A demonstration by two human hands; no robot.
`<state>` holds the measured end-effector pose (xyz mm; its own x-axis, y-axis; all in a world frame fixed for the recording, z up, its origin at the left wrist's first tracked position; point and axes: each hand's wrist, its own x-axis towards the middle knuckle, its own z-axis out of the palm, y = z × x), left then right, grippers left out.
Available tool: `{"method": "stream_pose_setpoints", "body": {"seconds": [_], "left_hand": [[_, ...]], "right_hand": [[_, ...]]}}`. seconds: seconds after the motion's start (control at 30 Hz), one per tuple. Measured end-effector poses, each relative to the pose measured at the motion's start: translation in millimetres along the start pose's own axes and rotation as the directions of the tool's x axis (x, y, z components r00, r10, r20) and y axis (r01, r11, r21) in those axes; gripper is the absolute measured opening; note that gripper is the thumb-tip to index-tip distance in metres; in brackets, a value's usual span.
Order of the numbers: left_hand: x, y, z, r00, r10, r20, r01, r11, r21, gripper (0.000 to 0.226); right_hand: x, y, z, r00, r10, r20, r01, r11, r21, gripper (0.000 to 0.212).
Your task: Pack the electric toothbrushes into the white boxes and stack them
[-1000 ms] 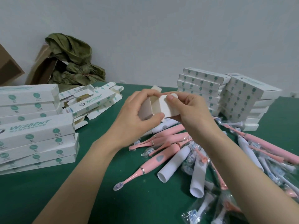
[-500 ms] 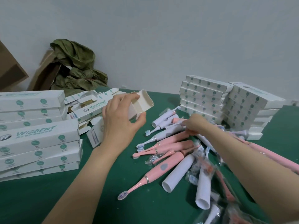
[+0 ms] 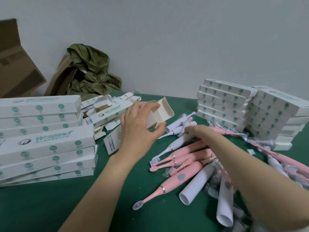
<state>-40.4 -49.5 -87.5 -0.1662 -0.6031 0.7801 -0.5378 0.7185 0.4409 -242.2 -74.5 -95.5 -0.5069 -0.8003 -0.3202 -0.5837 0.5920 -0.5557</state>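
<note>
The left hand's (image 3: pixel 138 131) curled fingers grip a long white cardboard box (image 3: pixel 161 113), its end flap open and the cream inside bare. The right hand (image 3: pixel 194 132) rests on the heaped pink and white plastic electric toothbrushes (image 3: pixel 189 153) just beside it; I cannot tell whether it grips one.

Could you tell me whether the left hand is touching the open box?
Touching: head view shows the left hand gripping the open box, thumb underneath.

A packing workroom: stacked white boxes (image 3: pixel 45 148) and loose toothbrushes (image 3: pixel 182 166) cover a green table (image 3: pixel 50 206).
</note>
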Motion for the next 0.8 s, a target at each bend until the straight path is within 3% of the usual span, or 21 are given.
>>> {"method": "stream_pose_setpoints", "body": {"seconds": [0.07, 0.13, 0.27, 0.37, 0.43, 0.5, 0.57, 0.7, 0.8], "left_hand": [[-1.0, -1.0, 1.5, 1.0, 0.002, 0.001, -0.002, 1.0, 0.008, 0.041], [-3.0, -1.5, 2.0, 1.0, 0.023, -0.005, -0.023, 1.0, 0.011, 0.043], [-6.5, -0.8, 3.5, 0.999, 0.033, 0.008, -0.034, 0.998, 0.06, 0.047], [-7.9, -6.9, 8.2, 0.994, 0.062, 0.084, -0.074, 0.986, 0.148, 0.044], [-8.4, -11.8, 13.2, 0.99, 0.056, 0.129, -0.082, 0.976, 0.202, 0.046], [-8.3, -13.2, 17.8, 0.987, 0.028, 0.16, -0.065, 0.971, 0.229, 0.048], [-7.9, -12.6, 20.6, 0.988, 0.014, 0.153, -0.05, 0.971, 0.235, 0.049], [-8.1, -7.6, 22.0, 0.995, 0.004, 0.096, -0.025, 0.975, 0.219, 0.047], [-9.4, -4.7, 17.2, 0.998, -0.009, 0.069, -0.004, 0.983, 0.182, 0.046]], "right_hand": [[-11.3, 2.0, -9.5, 0.999, -0.037, -0.027, 0.042, 0.971, 0.237, 0.016], [-25.9, 11.6, -16.3, 0.996, -0.075, -0.052, 0.091, 0.868, 0.488, 0.012], [-51.9, 27.0, -33.3, 0.965, -0.214, -0.154, 0.243, 0.494, 0.835, 0.008], [-72.7, 26.7, -48.7, 0.902, -0.132, -0.41, 0.43, 0.214, 0.877, 0.016], [-88.4, 24.6, -58.3, 0.812, -0.066, -0.58, 0.582, 0.027, 0.812, 0.013], [-103.2, 23.0, -63.9, 0.733, -0.052, -0.678, 0.673, -0.092, 0.734, 0.01], [-113.5, 19.7, -62.0, 0.692, -0.095, -0.716, 0.708, -0.105, 0.698, 0.006], [-124.9, 12.3, -41.4, 0.623, -0.225, -0.749, 0.777, 0.071, 0.625, 0.016], [-128.7, 8.7, -30.8, 0.606, -0.265, -0.75, 0.791, 0.103, 0.603, 0.022]]}}
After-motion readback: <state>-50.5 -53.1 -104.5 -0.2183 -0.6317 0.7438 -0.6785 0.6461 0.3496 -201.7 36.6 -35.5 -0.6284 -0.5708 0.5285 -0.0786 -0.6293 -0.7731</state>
